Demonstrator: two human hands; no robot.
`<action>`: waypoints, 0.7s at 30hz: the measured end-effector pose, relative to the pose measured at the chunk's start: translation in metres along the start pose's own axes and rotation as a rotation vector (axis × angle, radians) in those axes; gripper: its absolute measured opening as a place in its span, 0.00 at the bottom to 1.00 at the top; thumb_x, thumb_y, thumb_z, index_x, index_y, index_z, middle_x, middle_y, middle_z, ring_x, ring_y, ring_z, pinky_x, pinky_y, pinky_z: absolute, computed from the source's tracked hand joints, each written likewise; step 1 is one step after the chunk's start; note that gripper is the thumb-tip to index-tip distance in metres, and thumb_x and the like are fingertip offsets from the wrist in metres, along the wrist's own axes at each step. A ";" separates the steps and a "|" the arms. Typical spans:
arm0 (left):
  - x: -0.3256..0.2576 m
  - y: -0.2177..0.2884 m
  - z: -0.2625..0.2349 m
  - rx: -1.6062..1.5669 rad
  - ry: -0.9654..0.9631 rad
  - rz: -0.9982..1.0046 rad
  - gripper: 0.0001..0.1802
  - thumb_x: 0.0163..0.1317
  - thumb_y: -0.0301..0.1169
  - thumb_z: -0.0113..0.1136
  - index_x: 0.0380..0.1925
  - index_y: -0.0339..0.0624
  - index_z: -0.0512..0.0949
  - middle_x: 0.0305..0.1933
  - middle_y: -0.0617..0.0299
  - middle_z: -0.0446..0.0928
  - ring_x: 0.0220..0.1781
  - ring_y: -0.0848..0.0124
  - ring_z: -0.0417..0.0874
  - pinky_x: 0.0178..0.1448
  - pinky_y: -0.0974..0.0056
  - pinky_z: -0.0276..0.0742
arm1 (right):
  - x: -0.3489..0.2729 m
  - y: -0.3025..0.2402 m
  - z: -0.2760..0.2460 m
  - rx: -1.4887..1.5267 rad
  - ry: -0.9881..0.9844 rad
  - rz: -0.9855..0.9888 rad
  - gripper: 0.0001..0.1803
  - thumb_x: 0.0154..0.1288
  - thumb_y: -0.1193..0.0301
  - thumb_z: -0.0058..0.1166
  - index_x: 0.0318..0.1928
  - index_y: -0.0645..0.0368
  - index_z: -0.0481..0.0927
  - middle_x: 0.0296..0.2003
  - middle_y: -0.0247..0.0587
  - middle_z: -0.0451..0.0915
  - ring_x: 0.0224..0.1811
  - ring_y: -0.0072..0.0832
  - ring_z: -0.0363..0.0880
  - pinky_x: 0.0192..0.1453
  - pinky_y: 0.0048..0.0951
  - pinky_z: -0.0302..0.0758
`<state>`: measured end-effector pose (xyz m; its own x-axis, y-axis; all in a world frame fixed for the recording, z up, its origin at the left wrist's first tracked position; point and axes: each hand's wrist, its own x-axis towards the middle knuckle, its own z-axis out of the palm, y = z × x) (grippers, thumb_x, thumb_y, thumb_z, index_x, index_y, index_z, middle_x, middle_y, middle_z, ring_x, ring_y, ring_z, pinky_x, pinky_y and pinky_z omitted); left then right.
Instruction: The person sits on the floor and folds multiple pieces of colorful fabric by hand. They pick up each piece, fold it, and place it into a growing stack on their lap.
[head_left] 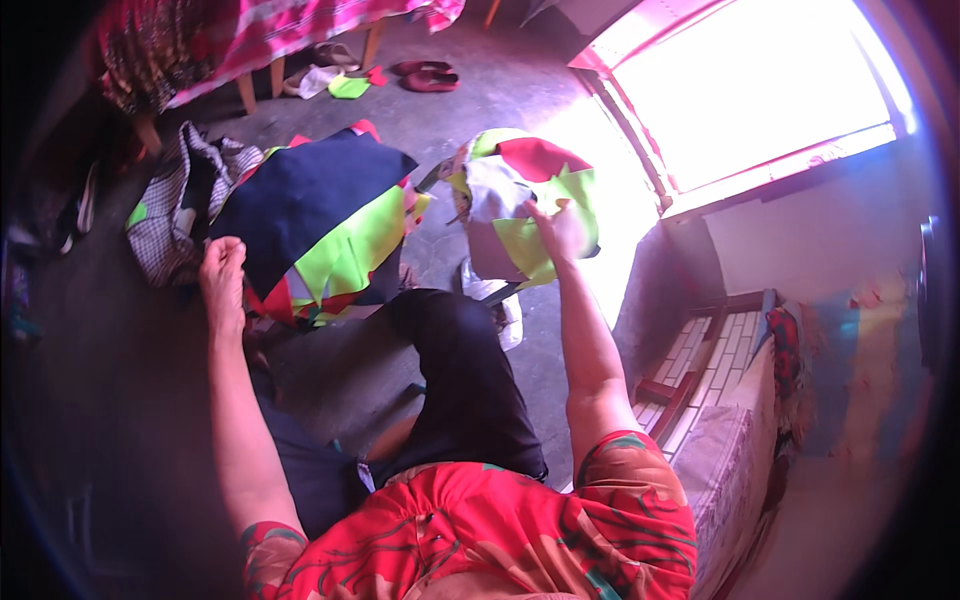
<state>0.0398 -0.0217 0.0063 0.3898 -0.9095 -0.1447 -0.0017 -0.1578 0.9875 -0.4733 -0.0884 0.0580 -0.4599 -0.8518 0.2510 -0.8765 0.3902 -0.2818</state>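
Note:
At the left edge of a large patchwork cloth piece (300, 195), navy with bright green, red and grey patches, my left hand (224, 268) is closed. What its fingers hold cannot be made out. My right hand (557, 232) rests over a pile of cloth scraps (505, 240) in red, yellow-green, white and grey. Its thumb side looks stretched away from the other fingers, though glare blurs it. The pile sits on a low support, mostly hidden beneath the scraps. A checked cloth (165, 225) lies left of the navy piece.
Dark red shoes (425, 76) and more green and white scraps (348, 87) lie on the grey floor (440, 250) by a bed with a pink cover (270, 45). To the right are a bright opening (760, 90) and a wooden frame (690, 385) with pale slats.

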 end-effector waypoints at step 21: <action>-0.006 0.011 -0.002 0.030 -0.009 -0.028 0.07 0.60 0.35 0.55 0.35 0.46 0.75 0.31 0.73 0.71 0.33 0.83 0.70 0.36 0.75 0.64 | 0.019 0.032 -0.010 0.225 -0.249 0.029 0.12 0.52 0.65 0.60 0.26 0.63 0.80 0.17 0.38 0.75 0.21 0.25 0.72 0.31 0.32 0.68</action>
<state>0.0389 -0.0176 0.0178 0.3816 -0.9081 -0.1725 -0.0185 -0.1942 0.9808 -0.5117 -0.0883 0.0633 -0.4107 -0.9117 0.0142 -0.7979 0.3519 -0.4894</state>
